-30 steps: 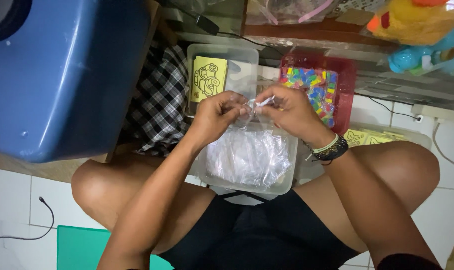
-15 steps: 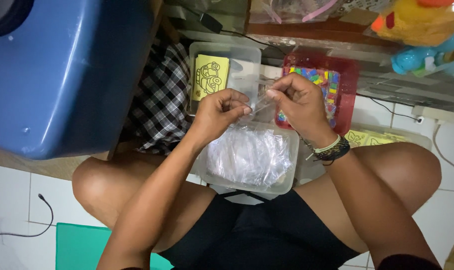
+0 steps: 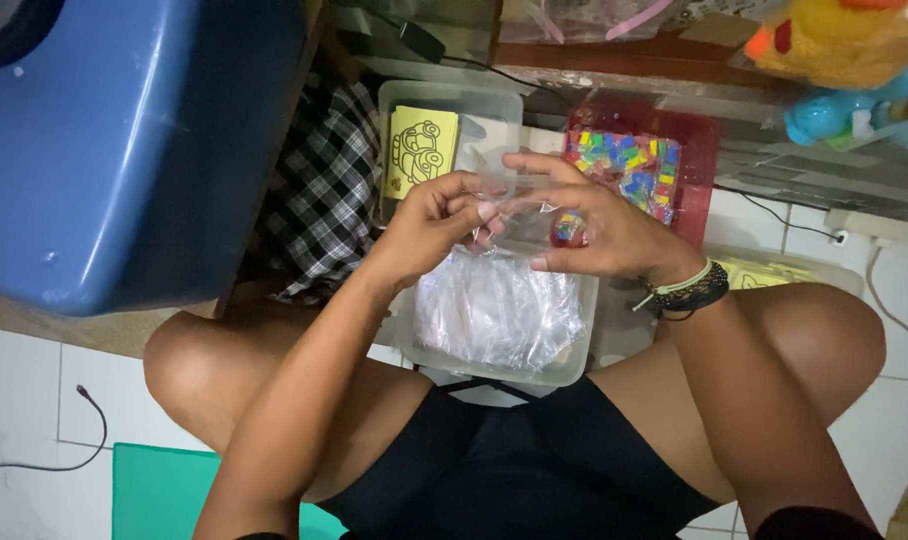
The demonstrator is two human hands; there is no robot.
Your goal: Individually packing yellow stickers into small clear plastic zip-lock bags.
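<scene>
My left hand (image 3: 429,225) and my right hand (image 3: 594,225) meet over a clear plastic tub (image 3: 574,365) that rests between my knees. Together they pinch a small clear plastic bag (image 3: 519,215), spread between the fingertips; a few coloured bits show inside it near my right thumb. The tub holds a heap of clear plastic bags (image 3: 499,310). Beads and bracelets circle my right wrist.
A second clear tub (image 3: 484,105) with a yellow car-picture card (image 3: 421,150) sits beyond my hands. A red tray (image 3: 699,165) of small coloured pieces is at right. A big blue container (image 3: 124,140) and checked cloth (image 3: 319,200) are at left; plush toys (image 3: 839,60) top right.
My hands have drawn slightly apart and lowered, stretching the small clear bag wider between them. The view has shifted a little.
</scene>
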